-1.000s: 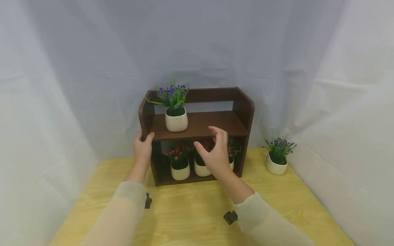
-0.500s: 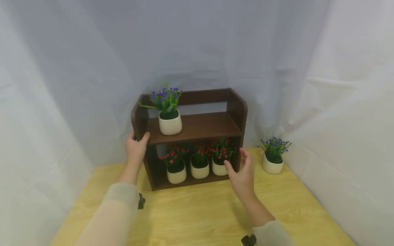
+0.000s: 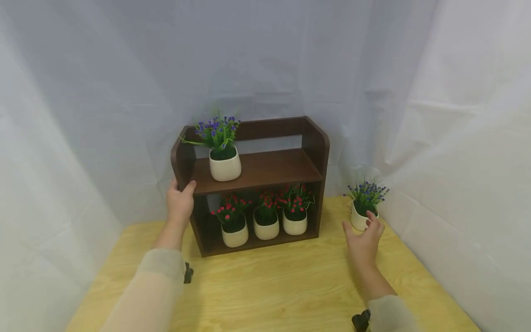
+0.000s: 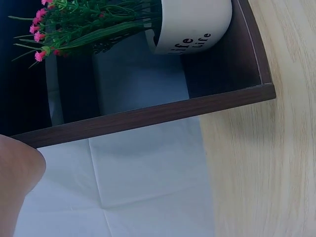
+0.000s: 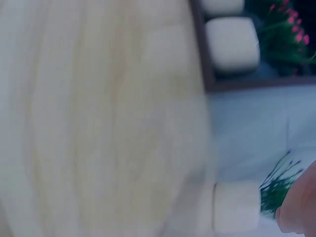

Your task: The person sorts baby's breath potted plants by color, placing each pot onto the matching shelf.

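My left hand (image 3: 180, 205) grips the left side panel of a dark brown two-tier wooden shelf (image 3: 282, 167), its thumb on the front edge and its fingers partly hidden behind. To the right of the shelf, a potted plant (image 3: 359, 222) with purple flowers in a white pot stands on the table. In front of that pot is my right hand (image 3: 365, 242), thumb and fingers spread apart with nothing between them. Its fingers overlap the pot in the head view. Another purple-flowered potted plant (image 3: 225, 167) occupies the left part of the upper tier.
Several things share the lower tier: a red-flowered pot (image 3: 235, 236) on the left, another pot (image 3: 267, 229) in the middle and a third pot (image 3: 295, 224) on the right. The light wooden table (image 3: 257, 290) is bounded by white sheeting (image 3: 265, 60) behind and on both sides.
My right hand has moved from in front of the shelf rightward to the purple-flowered pot on the table. My left hand has stayed on the side panel. The view has shifted slightly.
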`<state>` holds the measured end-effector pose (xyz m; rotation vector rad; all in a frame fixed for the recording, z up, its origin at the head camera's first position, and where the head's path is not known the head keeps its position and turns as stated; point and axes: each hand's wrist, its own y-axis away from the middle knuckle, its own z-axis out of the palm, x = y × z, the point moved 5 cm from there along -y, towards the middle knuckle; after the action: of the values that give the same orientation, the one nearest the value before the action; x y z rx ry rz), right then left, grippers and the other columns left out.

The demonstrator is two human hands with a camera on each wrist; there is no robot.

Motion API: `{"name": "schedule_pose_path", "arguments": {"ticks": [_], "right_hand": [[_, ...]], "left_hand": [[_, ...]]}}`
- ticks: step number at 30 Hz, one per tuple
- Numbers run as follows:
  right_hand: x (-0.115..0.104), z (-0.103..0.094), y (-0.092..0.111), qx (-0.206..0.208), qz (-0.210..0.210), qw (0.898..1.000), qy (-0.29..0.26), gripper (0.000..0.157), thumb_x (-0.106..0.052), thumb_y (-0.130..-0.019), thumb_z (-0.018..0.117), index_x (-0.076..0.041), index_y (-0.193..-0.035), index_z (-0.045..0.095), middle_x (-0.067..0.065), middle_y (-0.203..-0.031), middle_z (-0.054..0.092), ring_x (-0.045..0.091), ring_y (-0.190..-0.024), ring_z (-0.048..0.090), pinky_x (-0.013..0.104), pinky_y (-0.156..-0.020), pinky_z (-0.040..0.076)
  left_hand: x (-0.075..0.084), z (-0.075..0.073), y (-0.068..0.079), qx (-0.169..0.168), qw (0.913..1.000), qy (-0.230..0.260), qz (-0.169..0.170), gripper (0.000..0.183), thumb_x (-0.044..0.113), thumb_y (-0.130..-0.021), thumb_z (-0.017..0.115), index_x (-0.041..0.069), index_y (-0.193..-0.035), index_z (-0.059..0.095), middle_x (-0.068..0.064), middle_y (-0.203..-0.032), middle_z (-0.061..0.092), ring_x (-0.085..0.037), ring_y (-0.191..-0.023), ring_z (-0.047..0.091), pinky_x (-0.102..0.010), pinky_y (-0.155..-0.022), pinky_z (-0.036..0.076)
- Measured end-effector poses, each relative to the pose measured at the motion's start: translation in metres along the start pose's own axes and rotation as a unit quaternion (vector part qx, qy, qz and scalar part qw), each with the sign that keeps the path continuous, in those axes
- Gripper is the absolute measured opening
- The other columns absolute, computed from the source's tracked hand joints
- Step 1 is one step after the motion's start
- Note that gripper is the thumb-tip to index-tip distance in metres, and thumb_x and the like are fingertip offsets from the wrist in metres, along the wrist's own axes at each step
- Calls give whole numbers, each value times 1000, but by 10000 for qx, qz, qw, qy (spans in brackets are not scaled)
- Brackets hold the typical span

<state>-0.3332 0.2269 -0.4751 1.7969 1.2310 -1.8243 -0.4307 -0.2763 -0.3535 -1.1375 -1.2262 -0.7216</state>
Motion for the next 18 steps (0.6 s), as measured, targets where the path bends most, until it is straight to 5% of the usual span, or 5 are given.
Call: {"name": "schedule_pose_path", "arguments": {"ticks": [9, 18], "right_hand": [[52, -17, -27, -65, 326, 9952, 915, 92, -25, -95, 83, 1, -166, 29, 32, -158, 31, 52, -143, 43, 66, -121, 40], [70, -19, -48, -186, 556, 9916, 1150, 95, -28, -95, 82, 2, -166, 26, 35, -157, 30, 56, -135, 46, 70, -118, 42]], "left_hand": [[-1, -1, 2, 22, 10000, -10, 23, 59, 18, -110, 58, 13, -167, 41, -13, -172, 45, -30, -162, 39, -43, -136, 29], [1, 2, 2, 152, 9999, 14, 21, 56, 16, -109, 59, 10, -163, 46, -14, -169, 48, -29, -160, 41, -43, -136, 31]]}}
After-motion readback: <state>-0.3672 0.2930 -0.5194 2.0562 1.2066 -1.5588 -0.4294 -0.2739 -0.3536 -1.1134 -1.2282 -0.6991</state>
